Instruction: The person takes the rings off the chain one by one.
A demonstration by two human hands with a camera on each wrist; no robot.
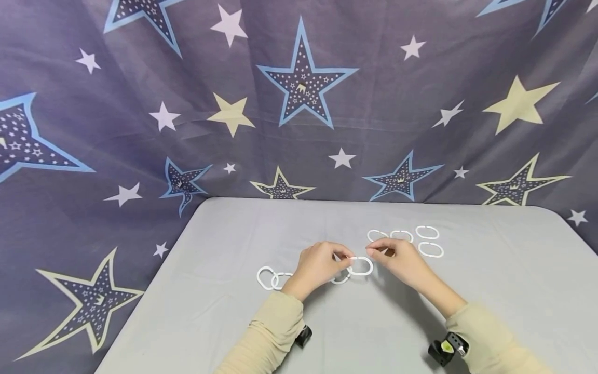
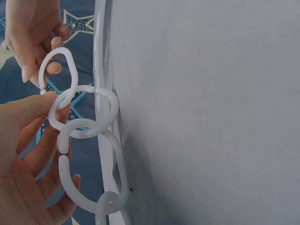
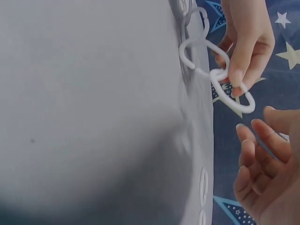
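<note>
My left hand (image 1: 322, 264) pinches a white plastic C-shaped link (image 1: 371, 267) between thumb and forefinger, near the opening in its loop. This end link (image 2: 73, 75) is hooked through a second link (image 2: 116, 105), and more links (image 2: 124, 168) hang below as a chain. In the head view the chain runs under the left hand to two joined links (image 1: 259, 279) on the table. Just right of the end link is my right hand (image 1: 399, 259). Its fingers (image 3: 269, 136) are loosely bent, apart from the link, with nothing between them and the thumb.
Several loose white links (image 1: 431, 255) lie on the grey cloth-covered table (image 1: 490, 291) behind and right of the right hand. A star-patterned curtain (image 1: 327, 145) hangs beyond the table's back edge. Each wrist wears a small black camera (image 1: 303, 336).
</note>
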